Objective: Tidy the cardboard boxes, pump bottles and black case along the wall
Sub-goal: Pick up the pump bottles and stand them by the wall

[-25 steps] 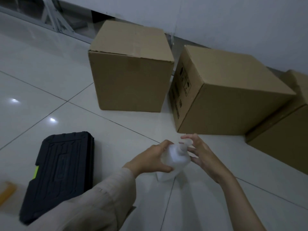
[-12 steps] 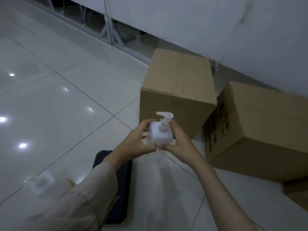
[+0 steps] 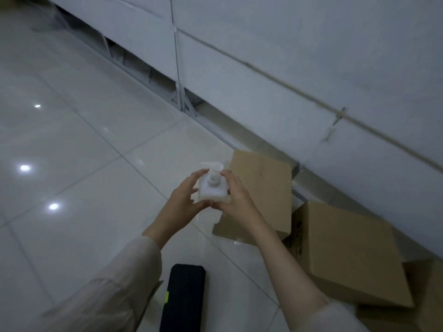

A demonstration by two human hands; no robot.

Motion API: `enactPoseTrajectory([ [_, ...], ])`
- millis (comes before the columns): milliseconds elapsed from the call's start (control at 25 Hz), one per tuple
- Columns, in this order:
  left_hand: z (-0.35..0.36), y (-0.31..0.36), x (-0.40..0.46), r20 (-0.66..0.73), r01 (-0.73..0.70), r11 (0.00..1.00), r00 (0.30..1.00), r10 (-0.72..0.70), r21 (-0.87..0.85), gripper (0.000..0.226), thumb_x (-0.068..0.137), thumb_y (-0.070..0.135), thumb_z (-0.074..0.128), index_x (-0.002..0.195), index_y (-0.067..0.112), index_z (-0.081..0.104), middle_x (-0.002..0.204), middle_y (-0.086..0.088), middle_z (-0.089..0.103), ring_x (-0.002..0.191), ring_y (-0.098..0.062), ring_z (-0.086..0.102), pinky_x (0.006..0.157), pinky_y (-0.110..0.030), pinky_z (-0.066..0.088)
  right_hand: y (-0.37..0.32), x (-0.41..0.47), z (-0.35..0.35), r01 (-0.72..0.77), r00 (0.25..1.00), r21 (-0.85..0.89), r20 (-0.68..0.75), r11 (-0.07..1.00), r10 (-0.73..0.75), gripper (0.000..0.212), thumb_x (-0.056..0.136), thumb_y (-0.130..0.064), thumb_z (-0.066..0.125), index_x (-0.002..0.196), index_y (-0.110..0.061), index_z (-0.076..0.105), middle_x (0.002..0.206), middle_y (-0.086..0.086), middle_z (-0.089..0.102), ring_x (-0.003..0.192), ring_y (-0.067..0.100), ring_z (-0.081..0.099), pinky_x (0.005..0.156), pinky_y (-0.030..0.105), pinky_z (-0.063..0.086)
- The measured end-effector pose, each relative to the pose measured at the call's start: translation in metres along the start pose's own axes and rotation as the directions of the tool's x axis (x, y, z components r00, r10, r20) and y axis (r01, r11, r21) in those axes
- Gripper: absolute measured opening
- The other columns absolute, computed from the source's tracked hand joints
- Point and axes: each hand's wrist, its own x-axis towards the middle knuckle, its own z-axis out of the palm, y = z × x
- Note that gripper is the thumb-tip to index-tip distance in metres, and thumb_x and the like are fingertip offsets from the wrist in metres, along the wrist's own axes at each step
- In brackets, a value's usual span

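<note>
**Bottle up, not put down yet**

You hold the white pump bottle [image 3: 212, 188] in the air, left hand [image 3: 185, 196] and right hand [image 3: 236, 196] both wrapped round it. The boxes [image 3: 261, 188] sit by the wall [image 3: 311, 56]. The black case [image 3: 183, 298] lies on the floor near you. I think your next move is to stand the bottle upright near the wall

Dim, cool grey-blue cast throughout. Small bright glare spots on the glossy floor tiles [image 3: 79, 149] left of the hands — reflected overhead lights. Soft, faint shadows only. Motion blur on the sleeve [image 3: 105, 291] below the hands; wide-angle bending of the wall [image 3: 311, 56] lines above — edges smeared.
</note>
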Motion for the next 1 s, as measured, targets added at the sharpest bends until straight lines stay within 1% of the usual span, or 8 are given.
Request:
enactPoseTrajectory([
  [200,-0.075,0.121,0.065,-0.012,-0.065,0.995,0.998,0.067,0.075,0.062,0.076,0.017,0.071,0.130,0.019,0.042,0.128,0.002,0.052,0.115,-0.013,0.050,0.097,-0.024,0.043,-0.123,0.055,-0.076,0.020,1.000,-0.022,0.009,1.000,-0.019,0.072,0.077,-0.016,0.072,0.135,-0.031,0.033,0.139,0.003,0.040,0.117,0.019,0.047,0.094,0.037,0.047],
  [240,-0.085,0.139,0.084,-0.009,-0.076,0.994,0.997,0.077,0.084,0.062,0.076,0.016,0.071,0.130,0.017,0.042,0.124,0.005,0.052,0.113,-0.011,0.049,0.096,-0.024,0.042,-0.140,0.070,-0.092,0.025,1.000,-0.013,0.002,1.000,-0.025,0.072,0.076,-0.014,0.072,0.135,-0.030,0.034,0.140,0.004,0.040,0.118,0.019,0.047,0.091,0.034,0.047],
  [360,-0.102,0.170,0.138,-0.013,-0.095,0.990,0.995,0.097,0.105,0.061,0.075,0.015,0.072,0.129,0.014,0.044,0.121,0.004,0.052,0.112,-0.009,0.047,0.095,-0.024,0.042,-0.162,0.114,-0.125,0.041,0.999,0.036,-0.013,0.999,-0.040,0.071,0.075,-0.009,0.072,0.134,-0.026,0.036,0.139,0.003,0.041,0.113,0.015,0.047,0.074,0.012,0.044],
  [480,-0.109,0.174,0.193,-0.016,-0.052,0.993,0.998,0.054,0.109,0.063,0.075,0.016,0.072,0.130,0.016,0.043,0.132,-0.004,0.052,0.112,-0.011,0.048,0.094,-0.024,0.041,-0.163,0.166,-0.145,0.027,0.999,0.055,-0.020,0.998,-0.026,0.070,0.075,-0.010,0.073,0.133,-0.025,0.038,0.139,0.004,0.043,0.115,0.021,0.050,0.072,0.012,0.045],
  [640,-0.120,0.169,0.271,-0.026,-0.019,0.991,0.999,0.022,0.132,0.066,0.077,0.015,0.071,0.135,0.018,0.040,0.138,-0.008,0.049,0.120,-0.020,0.051,0.095,-0.025,0.043,-0.165,0.238,-0.162,0.005,0.998,0.112,-0.067,0.994,0.003,0.064,0.076,-0.010,0.073,0.128,-0.029,0.042,0.133,0.004,0.046,0.107,0.017,0.049,0.059,0.007,0.046],
  [720,-0.125,0.164,0.308,-0.022,-0.011,0.987,1.000,0.015,0.163,0.068,0.079,0.013,0.069,0.139,0.017,0.036,0.140,-0.010,0.045,0.121,-0.022,0.050,0.096,-0.024,0.043,-0.163,0.274,-0.166,-0.018,0.993,0.107,-0.110,0.994,0.029,0.064,0.075,-0.009,0.072,0.127,-0.032,0.042,0.133,0.003,0.047,0.107,0.016,0.050,0.070,0.012,0.045],
  [840,-0.134,0.150,0.354,0.050,0.008,0.980,0.999,-0.018,0.201,0.071,0.082,0.009,0.064,0.143,0.020,0.028,0.146,-0.009,0.037,0.121,-0.025,0.051,0.096,-0.029,0.046,-0.152,0.318,-0.166,-0.085,0.974,0.129,-0.198,0.988,0.110,0.067,0.074,-0.005,0.071,0.128,-0.031,0.040,0.132,0.002,0.046,0.110,0.018,0.051,0.083,0.028,0.048],
  [1000,-0.160,0.108,0.425,0.188,0.015,0.955,0.979,-0.074,0.295,0.061,0.087,0.007,0.055,0.141,0.021,0.029,0.148,-0.007,0.034,0.123,-0.027,0.050,0.099,-0.038,0.046,-0.119,0.369,-0.156,-0.178,0.900,0.217,-0.359,0.960,0.248,0.071,0.069,0.000,0.071,0.127,-0.029,0.040,0.123,0.000,0.047,0.106,0.017,0.050,0.083,0.032,0.048],
])
